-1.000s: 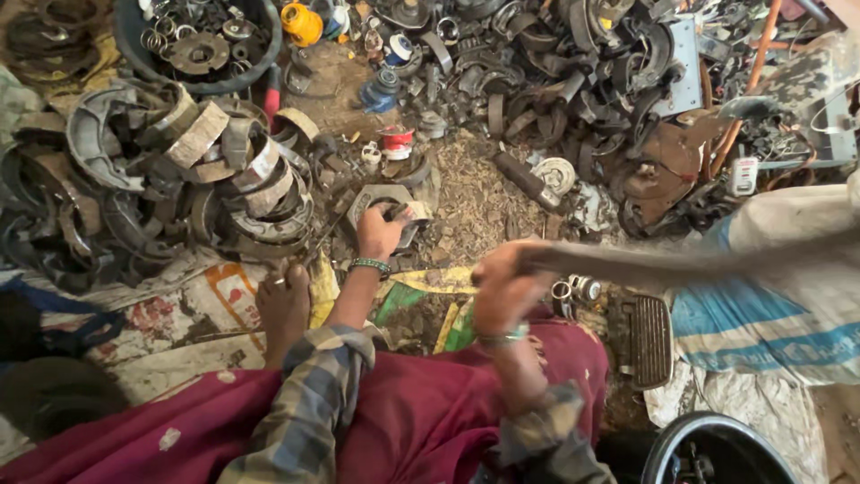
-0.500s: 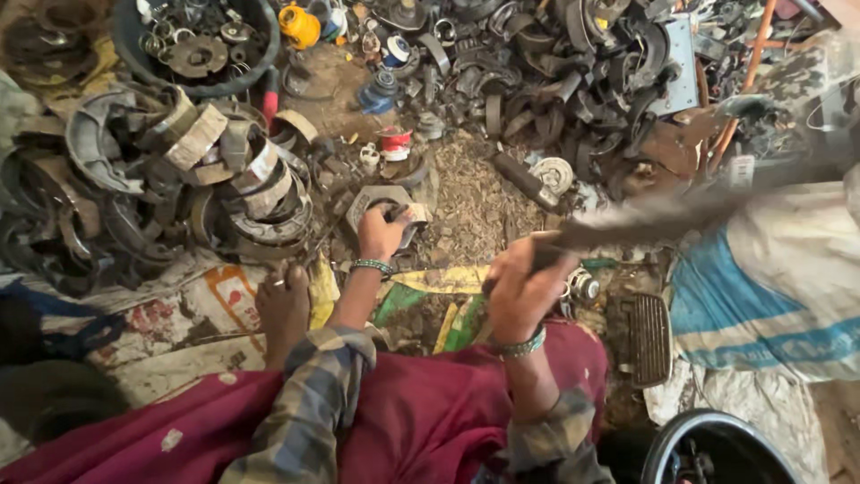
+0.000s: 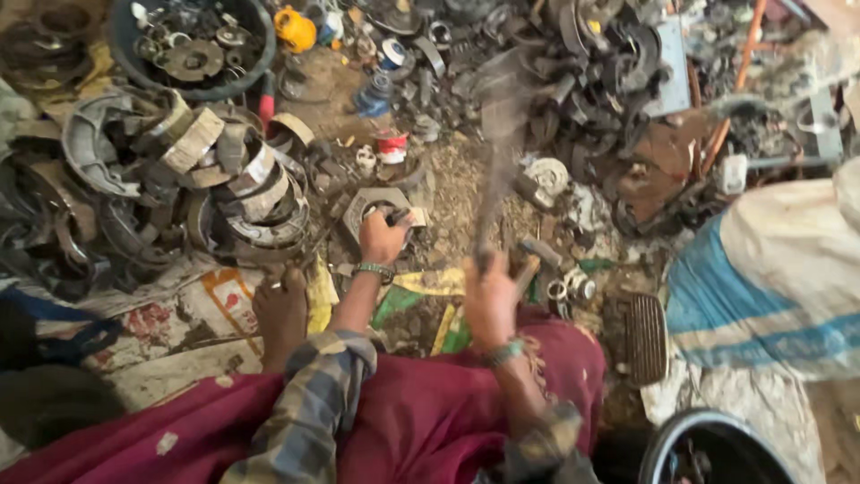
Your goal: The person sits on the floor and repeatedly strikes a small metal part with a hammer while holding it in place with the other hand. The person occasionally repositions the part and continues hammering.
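Observation:
My left hand (image 3: 383, 237) presses on a grey, angular metal part (image 3: 363, 204) lying on the dirt and holds a small dark piece against it. My right hand (image 3: 491, 300) is closed around the handle of a long tool (image 3: 497, 170). The tool is motion-blurred and points up and away from me, over the ground to the right of the metal part. Its head is too blurred to make out. Both wrists wear green bangles. My bare foot (image 3: 282, 309) rests to the left of my left arm, and red cloth (image 3: 430, 421) covers my lap.
Curved brake shoes (image 3: 206, 170) are stacked at the left. A dark tub (image 3: 121, 40) of metal parts sits at top left, and a scrap pile (image 3: 591, 54) at top right. On the right are a blue-and-white sack (image 3: 770, 287), a ribbed plate (image 3: 647, 336) and a black bucket (image 3: 667, 439).
The long tool in my right hand has swung from pointing right to pointing up and away, and that hand has shifted slightly left. My left hand stays on the metal part.

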